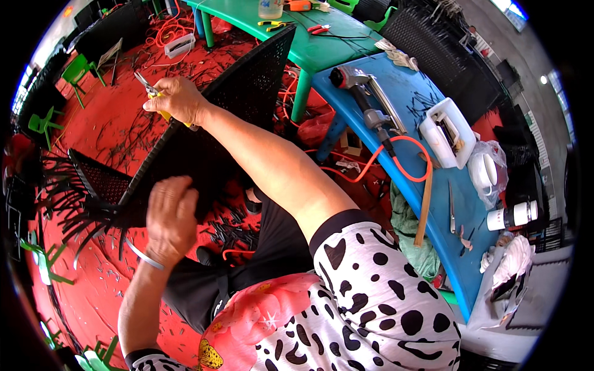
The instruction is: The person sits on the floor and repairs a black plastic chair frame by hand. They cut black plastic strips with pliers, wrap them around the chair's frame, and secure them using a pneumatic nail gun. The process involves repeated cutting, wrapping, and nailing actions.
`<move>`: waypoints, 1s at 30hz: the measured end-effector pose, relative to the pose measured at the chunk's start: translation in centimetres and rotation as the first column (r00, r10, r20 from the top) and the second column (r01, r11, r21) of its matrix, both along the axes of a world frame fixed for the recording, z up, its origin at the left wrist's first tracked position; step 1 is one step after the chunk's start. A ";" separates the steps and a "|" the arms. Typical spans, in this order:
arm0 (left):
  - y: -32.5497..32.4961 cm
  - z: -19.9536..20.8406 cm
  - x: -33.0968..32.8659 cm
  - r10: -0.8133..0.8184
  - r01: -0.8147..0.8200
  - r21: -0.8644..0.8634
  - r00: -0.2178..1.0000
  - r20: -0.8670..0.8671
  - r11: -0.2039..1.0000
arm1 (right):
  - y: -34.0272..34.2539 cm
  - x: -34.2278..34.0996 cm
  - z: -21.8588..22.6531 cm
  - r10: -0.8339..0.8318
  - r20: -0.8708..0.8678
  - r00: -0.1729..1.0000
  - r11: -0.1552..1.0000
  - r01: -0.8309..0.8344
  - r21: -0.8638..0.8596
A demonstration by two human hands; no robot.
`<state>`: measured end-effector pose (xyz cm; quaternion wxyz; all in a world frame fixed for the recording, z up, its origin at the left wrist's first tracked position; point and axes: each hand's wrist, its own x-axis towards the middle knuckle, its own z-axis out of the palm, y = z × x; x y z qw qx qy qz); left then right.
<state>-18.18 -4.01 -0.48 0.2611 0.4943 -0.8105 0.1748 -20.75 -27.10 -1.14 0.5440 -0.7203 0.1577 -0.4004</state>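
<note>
My right hand (179,102) is closed around a pair of pliers (164,110) with yellow handles. Their metal jaws point to the upper left, above the edge of a black woven panel piece (250,77). The jaws touch nothing that I can make out. Nearer to me, my left hand (172,219) hovers beside the dark woven work, blurred by motion. Its fingers are loosely bent and a little apart, and nothing shows in them. Loose black strips (68,198) fan out from the lower left corner of the woven piece.
On the blue table (396,80) at right lie an air nailer (371,102) with an orange hose, a white bin (448,133) and a wooden stick (426,207). A green table (331,46) at the back holds more pliers (318,29). Black scraps (232,235) litter the red floor.
</note>
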 end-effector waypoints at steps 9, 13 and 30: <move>1.9 -1.8 6.8 0.574 -0.555 0.212 0.818 -0.036 0.805 | -1.8 -18.4 -0.2 0.214 0.274 0.937 0.913 -0.292 0.286; 0.6 -0.8 6.2 0.587 -0.514 0.289 0.749 -0.307 0.807 | -1.1 -43.0 -2.3 -0.469 -0.052 0.882 0.858 0.468 0.213; 0.4 2.6 7.6 0.385 -0.087 0.376 0.163 -0.908 0.923 | 1.2 -55.4 -7.2 -0.903 -0.303 0.304 0.429 0.604 -0.672</move>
